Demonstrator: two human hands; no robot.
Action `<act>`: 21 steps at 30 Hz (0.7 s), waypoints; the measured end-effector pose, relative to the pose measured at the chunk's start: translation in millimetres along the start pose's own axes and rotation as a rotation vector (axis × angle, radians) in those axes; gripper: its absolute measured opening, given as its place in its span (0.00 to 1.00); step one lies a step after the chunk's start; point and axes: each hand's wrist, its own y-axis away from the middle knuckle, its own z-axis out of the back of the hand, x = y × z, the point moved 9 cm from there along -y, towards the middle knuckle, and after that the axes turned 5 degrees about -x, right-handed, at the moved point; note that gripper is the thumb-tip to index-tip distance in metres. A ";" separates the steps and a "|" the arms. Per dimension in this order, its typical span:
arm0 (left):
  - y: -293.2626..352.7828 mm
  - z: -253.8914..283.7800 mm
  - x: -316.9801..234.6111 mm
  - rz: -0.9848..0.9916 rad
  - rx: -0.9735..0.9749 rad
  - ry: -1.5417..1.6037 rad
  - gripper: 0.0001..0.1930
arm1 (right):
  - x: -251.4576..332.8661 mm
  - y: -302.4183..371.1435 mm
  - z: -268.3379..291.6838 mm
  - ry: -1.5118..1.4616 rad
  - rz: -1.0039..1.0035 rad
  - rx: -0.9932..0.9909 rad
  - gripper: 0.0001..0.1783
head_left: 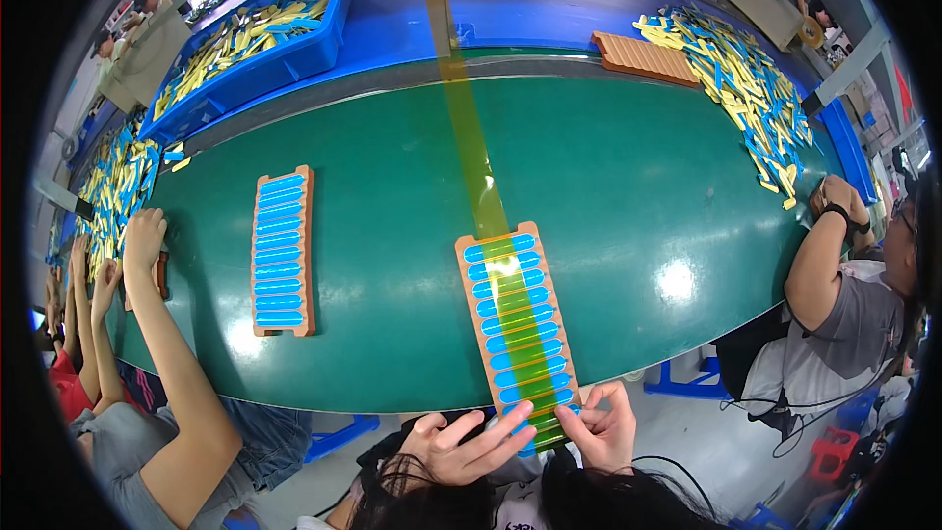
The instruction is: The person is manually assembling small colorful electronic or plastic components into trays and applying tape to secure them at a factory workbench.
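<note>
A brown grooved tray [467, 251] lies aslant at the table's near edge, holding a row of blue slim pieces [486, 309]. Over its length runs a strip of yellow see-through tape [478, 162], which stretches back across the table to the far side. My left hand [453, 447] is at the tray's near end, its fingers stretched out onto the tape and the blue pieces. At the right side of that end, my right hand [603, 429] has its thumb on the tape's edge and its index finger bent; its other fingertips are partly hidden.
Left on the green table [383, 216] stands another filled tray [308, 255]. An unfilled tray [643, 57] lies far right beside a heap of yellow and blue pieces [736, 88]. A blue bin [245, 69] sits far left. Co-workers' arms [182, 363] reach in from both sides.
</note>
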 end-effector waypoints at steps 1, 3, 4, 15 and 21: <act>0.1 0.1 -3.8 -0.105 0.018 -0.014 0.14 | 0.6 0.3 -1.1 -0.004 -0.001 0.001 0.17; -1.9 -1.7 -11.9 -0.252 0.040 0.024 0.15 | 0.7 0.8 -4.0 -0.050 -0.033 0.007 0.16; -5.9 -1.0 -9.5 -0.254 0.041 0.026 0.15 | 0.3 1.0 -3.7 -0.052 -0.033 0.004 0.16; -1.8 -15.7 -6.8 -0.274 0.167 0.100 0.24 | 20.9 -4.2 6.8 0.454 0.014 0.051 0.11; -7.0 -7.6 -17.5 -0.394 0.169 0.023 0.24 | 90.1 -9.7 -18.8 0.453 0.434 0.143 0.11</act>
